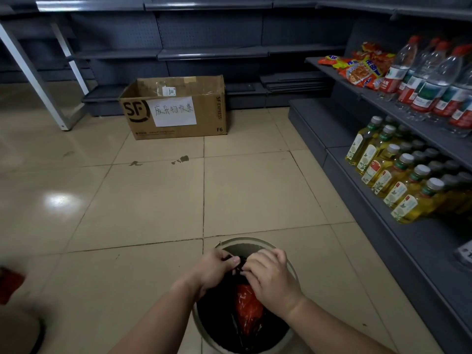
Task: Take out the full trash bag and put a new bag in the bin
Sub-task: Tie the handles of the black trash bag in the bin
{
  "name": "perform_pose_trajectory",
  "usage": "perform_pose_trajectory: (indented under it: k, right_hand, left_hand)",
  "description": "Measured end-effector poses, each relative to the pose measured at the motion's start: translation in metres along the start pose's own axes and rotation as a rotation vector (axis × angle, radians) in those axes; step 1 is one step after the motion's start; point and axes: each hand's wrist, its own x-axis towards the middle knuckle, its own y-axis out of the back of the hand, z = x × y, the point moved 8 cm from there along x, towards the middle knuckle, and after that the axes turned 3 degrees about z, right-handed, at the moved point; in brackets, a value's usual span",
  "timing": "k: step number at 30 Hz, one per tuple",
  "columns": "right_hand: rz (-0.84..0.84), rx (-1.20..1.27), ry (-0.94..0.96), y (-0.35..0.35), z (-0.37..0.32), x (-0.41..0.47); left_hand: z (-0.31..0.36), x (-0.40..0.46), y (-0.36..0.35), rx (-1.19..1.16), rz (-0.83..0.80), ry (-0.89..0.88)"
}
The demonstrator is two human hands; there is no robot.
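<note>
Where the tiled floor (153,200) meets the lower frame edge stands one round bin (255,242), lined with one black trash bag (219,315); one red plastic wrapper (249,310) lies inside it. Two bare hands meet over the bin's mouth. Left hand (217,269): fingers curled, pinching gathered black bag film at the top. Right hand (270,274): fingers bent down, gripping the same bunch of film, fingertips touching the left hand's. Bag sits in the bin, not lifted.

One cardboard box (176,111), open-topped, stands well ahead by the empty grey shelves (204,52), one handwritten paper sheet (173,111) taped on its front. Right-hand shelving (370,175): rows of oil bottles (398,180) below, too many to count; at least four water bottles (429,77) and several snack packets (357,65) above. Nothing stands between hands and bin.
</note>
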Motion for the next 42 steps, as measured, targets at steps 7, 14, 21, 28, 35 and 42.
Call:
perform_pose_trajectory:
  k: [7, 14, 21, 28, 35, 42]
  right_hand:
    - [-0.109, -0.067, 0.07, -0.004, -0.002, -0.021]
    - [-0.242, 0.016, 0.149, -0.007, 0.003, -0.064]
    - [-0.373, 0.082, 0.14, 0.003, 0.012, -0.1]
    - [-0.423, 0.044, 0.068, 0.015, 0.03, -0.126]
    - [-0.384, 0.077, 0.025, 0.024, 0.035, -0.115]
    - [-0.347, 0.074, -0.007, 0.033, 0.038, -0.114]
  left_hand:
    - [0.009, 0.019, 0.005, 0.111, 0.177, -0.065]
    - [-0.001, 0.037, 0.033, 0.287, 0.348, -0.038]
    - [-0.013, 0.037, 0.046, 0.343, 0.418, -0.024]
    - [-0.019, 0.041, 0.052, 0.309, 0.485, -0.021]
    - [-0.016, 0.029, 0.057, 0.264, 0.586, -0.07]
    - [-0.031, 0.013, 0.066, 0.28, 0.604, -0.047]
